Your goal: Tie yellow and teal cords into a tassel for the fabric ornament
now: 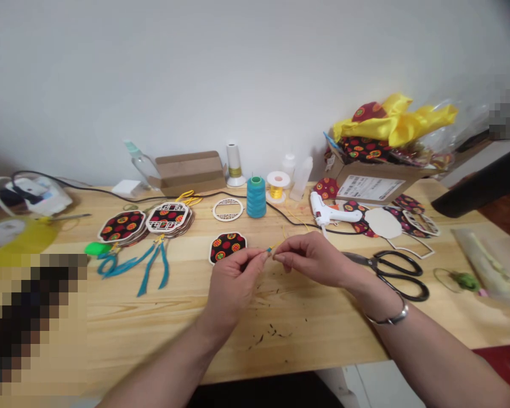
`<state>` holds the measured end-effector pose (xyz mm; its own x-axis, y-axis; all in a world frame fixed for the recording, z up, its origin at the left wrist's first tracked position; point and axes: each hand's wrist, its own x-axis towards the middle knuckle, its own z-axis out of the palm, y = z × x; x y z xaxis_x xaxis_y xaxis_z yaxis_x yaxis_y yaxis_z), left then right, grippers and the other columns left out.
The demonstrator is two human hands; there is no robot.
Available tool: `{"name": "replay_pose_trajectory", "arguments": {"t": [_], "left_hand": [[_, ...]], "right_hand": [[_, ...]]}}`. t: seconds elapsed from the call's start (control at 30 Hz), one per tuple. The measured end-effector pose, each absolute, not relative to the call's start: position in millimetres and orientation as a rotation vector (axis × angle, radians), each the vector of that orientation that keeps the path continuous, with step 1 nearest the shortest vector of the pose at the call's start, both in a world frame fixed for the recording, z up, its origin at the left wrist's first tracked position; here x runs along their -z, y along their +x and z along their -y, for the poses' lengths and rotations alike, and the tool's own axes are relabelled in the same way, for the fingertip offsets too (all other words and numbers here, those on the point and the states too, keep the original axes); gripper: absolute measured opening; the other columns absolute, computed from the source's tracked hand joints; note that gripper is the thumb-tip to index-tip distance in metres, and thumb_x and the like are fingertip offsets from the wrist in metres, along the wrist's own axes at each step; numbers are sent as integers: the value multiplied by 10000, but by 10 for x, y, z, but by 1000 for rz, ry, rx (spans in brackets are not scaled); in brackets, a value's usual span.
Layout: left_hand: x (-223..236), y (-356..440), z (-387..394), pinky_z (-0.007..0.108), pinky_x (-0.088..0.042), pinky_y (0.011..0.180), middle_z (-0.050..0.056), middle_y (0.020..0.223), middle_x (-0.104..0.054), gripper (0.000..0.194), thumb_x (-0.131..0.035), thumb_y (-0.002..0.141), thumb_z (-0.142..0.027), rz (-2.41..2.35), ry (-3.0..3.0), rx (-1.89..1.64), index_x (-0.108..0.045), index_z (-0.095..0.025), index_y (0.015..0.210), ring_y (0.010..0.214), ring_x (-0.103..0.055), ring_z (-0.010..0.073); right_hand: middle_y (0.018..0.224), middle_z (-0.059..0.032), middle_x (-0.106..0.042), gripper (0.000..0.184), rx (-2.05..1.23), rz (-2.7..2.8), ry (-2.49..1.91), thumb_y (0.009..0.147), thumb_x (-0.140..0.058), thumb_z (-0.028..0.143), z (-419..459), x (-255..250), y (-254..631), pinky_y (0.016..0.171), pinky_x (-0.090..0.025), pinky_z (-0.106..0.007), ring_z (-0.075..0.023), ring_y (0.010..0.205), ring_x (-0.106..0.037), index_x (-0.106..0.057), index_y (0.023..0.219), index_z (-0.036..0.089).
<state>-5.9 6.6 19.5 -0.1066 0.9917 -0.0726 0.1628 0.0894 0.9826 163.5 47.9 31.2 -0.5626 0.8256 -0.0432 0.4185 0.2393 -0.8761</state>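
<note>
My left hand (238,277) pinches the end of a thin yellow cord (284,232) between thumb and forefinger, with a bit of teal thread (269,249) showing at the fingertips. My right hand (312,258) is closed in a pinch right beside it, on the same cord; the fingertips nearly meet. Just behind my left hand lies a scalloped patterned fabric panel (227,247) with a pale rim, partly covered by the hand. A cone of teal thread (255,198) stands beyond both hands. Black-handled scissors (397,272) rest beside my right forearm.
Stacks of framed panels (168,217) with teal tassels (153,266) lie left. A white glue gun (334,212), a yellow cord spool (276,190) and a cardboard box (372,184) of fabric stand at the back. A black cable (204,195) crosses the wooden table (165,334).
</note>
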Motion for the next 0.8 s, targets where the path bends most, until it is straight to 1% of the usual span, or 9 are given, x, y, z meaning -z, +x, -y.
{"name": "replay_pose_trajectory", "arguments": {"t": [0.13, 0.23, 0.33, 0.4, 0.57, 0.8], "left_hand": [[-165, -56, -69, 229, -450, 632, 1, 704, -705, 140, -649, 695, -294, -1469, 1207, -1169, -730, -189, 738, 668, -594, 145], [-146, -60, -72, 236, -457, 672, 5, 741, -715, 149, -650, 696, -297, -1475, 1201, -1174, -729, -187, 760, 703, -609, 152], [-138, -64, -75, 234, -457, 701, 4, 760, -720, 155, -647, 705, -296, -1484, 1212, -1165, -727, -189, 784, 726, -616, 151], [-138, -65, -78, 232, -457, 712, 3, 761, -721, 155, -645, 710, -297, -1494, 1226, -1164, -728, -192, 789, 732, -618, 150], [-128, -66, -86, 246, -463, 727, 15, 781, -727, 161, -651, 704, -298, -1489, 1219, -1175, -733, -189, 792, 749, -628, 164], [-114, -71, -83, 247, -468, 726, 10, 782, -729, 167, -654, 706, -300, -1496, 1222, -1169, -735, -197, 810, 742, -632, 162]], "right_hand": [[585, 9, -609, 232, -1033, 2267, -1138, 834, -495, 236, -417, -368, 1618, 529, -346, -196, -75, 531, -478, -649, 683, 153], [676, -8, -658, 199, -869, 2391, -1092, 840, -483, 195, -367, -397, 1598, 566, -351, -210, -87, 581, -524, -658, 752, 160], [770, -40, -689, 207, -750, 2492, -1050, 859, -460, 200, -327, -398, 1583, 602, -362, -227, -113, 655, -576, -661, 828, 162], [799, -50, -695, 216, -681, 2544, -1032, 867, -448, 204, -311, -389, 1580, 617, -366, -235, -128, 693, -594, -660, 844, 167], [801, -38, -694, 195, -577, 2597, -1007, 857, -459, 180, -302, -379, 1578, 601, -351, -238, -128, 680, -594, -653, 840, 187], [764, -27, -675, 193, -551, 2617, -983, 865, -451, 185, -293, -402, 1579, 573, -324, -232, -114, 644, -568, -644, 872, 192]]}}
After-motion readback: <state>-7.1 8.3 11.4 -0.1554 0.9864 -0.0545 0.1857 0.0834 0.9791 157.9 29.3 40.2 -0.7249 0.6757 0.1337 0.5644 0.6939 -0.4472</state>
